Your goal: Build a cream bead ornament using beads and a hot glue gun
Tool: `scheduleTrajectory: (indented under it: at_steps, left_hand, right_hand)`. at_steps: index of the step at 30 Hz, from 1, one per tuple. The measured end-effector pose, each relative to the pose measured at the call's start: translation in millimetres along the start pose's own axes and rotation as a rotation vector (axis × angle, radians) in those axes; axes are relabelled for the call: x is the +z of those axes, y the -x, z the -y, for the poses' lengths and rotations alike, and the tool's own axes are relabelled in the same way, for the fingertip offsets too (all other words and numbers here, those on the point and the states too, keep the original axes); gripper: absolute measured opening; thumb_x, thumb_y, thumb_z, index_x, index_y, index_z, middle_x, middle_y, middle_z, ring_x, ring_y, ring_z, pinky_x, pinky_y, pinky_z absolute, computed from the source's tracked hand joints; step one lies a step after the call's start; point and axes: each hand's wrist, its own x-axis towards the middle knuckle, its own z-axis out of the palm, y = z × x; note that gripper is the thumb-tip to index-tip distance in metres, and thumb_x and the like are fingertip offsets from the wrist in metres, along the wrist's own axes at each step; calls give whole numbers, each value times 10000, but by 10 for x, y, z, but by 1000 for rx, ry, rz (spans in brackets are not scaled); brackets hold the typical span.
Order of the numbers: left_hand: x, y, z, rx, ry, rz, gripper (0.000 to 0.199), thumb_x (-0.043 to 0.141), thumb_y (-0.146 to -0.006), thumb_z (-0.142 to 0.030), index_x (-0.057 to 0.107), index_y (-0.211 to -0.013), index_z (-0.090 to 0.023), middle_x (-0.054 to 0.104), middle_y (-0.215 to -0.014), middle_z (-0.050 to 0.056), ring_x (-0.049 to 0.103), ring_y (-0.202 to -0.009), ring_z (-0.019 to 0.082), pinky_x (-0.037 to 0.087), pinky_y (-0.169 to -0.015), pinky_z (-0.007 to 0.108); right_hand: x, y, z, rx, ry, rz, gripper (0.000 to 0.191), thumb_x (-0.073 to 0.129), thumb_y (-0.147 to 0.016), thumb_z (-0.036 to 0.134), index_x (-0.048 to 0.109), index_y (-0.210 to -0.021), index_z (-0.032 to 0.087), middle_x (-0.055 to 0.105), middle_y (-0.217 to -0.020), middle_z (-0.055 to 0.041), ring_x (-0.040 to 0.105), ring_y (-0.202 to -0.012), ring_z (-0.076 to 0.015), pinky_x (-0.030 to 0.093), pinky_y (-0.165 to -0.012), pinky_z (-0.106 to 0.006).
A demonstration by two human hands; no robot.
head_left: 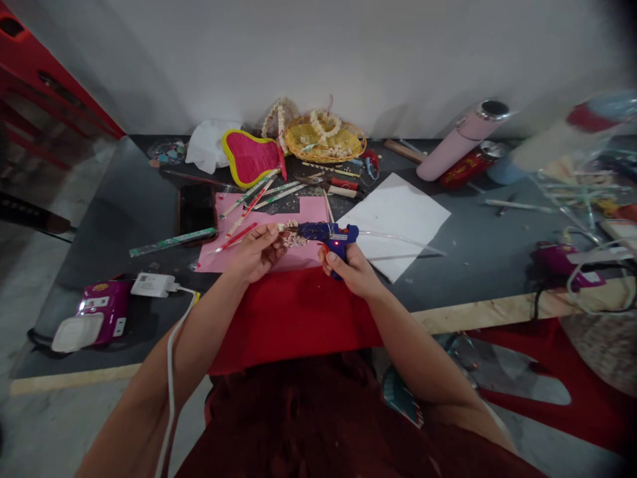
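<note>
A blue glue gun (318,231) lies in my right hand (354,269), fingers wrapped round its handle near the orange trigger. A small light glows on its side, and a long clear glue stick (405,240) sticks out of its back. My left hand (261,251) pinches a small cluster of cream-coloured pieces (293,236) that look like beads or shells. The gun's nozzle end meets this cluster; whether they touch I cannot tell. Beneath both hands lie pink paper (311,255) and a red cloth (298,318).
A yellow wicker basket (298,154) holds beaded pieces at the back. Pliers (343,186), a phone (198,211) and white paper (393,219) lie around. A pink flask (460,141) and a red can (472,164) stand right. A white cable (172,358) crosses my left forearm.
</note>
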Motion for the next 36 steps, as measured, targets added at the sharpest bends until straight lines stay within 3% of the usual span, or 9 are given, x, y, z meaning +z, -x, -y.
scheduleTrajectory:
  at_steps: [12, 17, 21, 24, 27, 29, 32, 36]
  left_hand:
    - [-25, -25, 14, 32, -22, 1, 95, 694, -737, -193, 624, -739, -128, 593, -682, 4, 483, -552, 47, 462, -555, 188]
    - [-43, -18, 8, 38, -20, -12, 114, 700, -732, -209, 646, -790, -127, 638, -826, 33, 490, -570, 34, 464, -565, 183]
    - [-62, -25, 16, 39, -39, 16, 103, 690, -742, -218, 650, -783, -133, 637, -817, 34, 496, -577, 41, 469, -566, 191]
    - [-72, -34, 20, 34, -34, 12, 95, 688, -742, -210, 659, -784, -129, 642, -815, 42, 491, -571, 41, 470, -564, 192]
    - [-77, -39, 19, 32, -23, 4, 90, 693, -736, -210, 661, -770, -133, 649, -810, 49, 495, -563, 43, 465, -554, 189]
    - [-77, -38, 18, 34, -23, 8, 94, 692, -738, -216, 663, -774, -135, 650, -811, 48, 497, -563, 42, 464, -554, 188]
    - [-68, -32, 15, 29, -31, 8, 114, 695, -737, -224, 661, -790, -129, 648, -820, 45, 500, -568, 40, 467, -562, 188]
    - [-43, -13, 7, 17, -44, -8, 133, 705, -727, -229, 653, -784, -121, 639, -793, 34, 498, -562, 39, 459, -551, 180]
  right_hand:
    - [-25, 9, 1, 13, -15, -32, 307, 563, -832, 468, 515, -954, 190, 583, -864, -19, 478, -573, -69, 446, -545, -233]
    - [-303, 15, 193, 25, 30, -214, 342, 534, -834, 518, 571, -909, 187, 582, -697, -2, 509, -550, -87, 439, -523, -226]
    - [-839, -28, 255, 151, 365, -438, 491, 464, -801, 646, 576, -792, 168, 636, -743, -44, 521, -541, -89, 420, -503, -213]
    - [-1225, -53, 254, 413, 845, -406, 568, 390, -823, 651, 599, -694, 139, 627, -642, -78, 551, -552, -127, 405, -525, -239]
    - [-1398, -60, 299, 596, 1212, -403, 586, 354, -837, 633, 625, -703, 132, 646, -707, -130, 600, -667, -205, 410, -600, -301]
    - [-1344, -64, 359, 587, 1384, -503, 540, 388, -832, 610, 639, -792, 134, 656, -823, -161, 608, -773, -253, 412, -648, -335]
    - [-1010, -116, 425, 312, 1476, -616, 349, 467, -849, 459, 626, -936, 161, 647, -955, -145, 592, -863, -258, 412, -686, -336]
    - [-352, -320, 322, -60, 1349, -298, 194, 472, -871, 252, 616, -994, 206, 642, -996, -80, 570, -898, -222, 417, -725, -314]
